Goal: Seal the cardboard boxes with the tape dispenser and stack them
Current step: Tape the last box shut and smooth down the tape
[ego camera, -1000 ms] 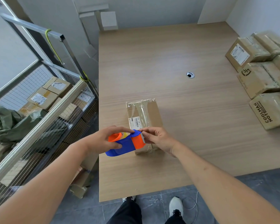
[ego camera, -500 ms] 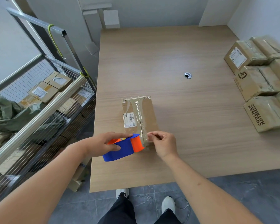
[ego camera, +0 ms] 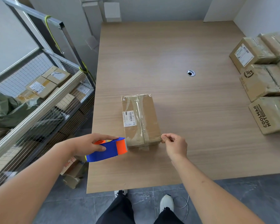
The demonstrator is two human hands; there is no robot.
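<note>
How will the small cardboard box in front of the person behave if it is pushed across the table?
The box lies flat on its broad side, so it will probably slide, not tip. Glossy tape covers much of it and the table looks smooth, so it may slip easily. It is small, so likely light.

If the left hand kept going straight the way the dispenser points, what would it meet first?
Most likely the near end of the cardboard box: the tape dispenser in the left hand points right at it, apparently almost touching; depth is unclear.
</note>
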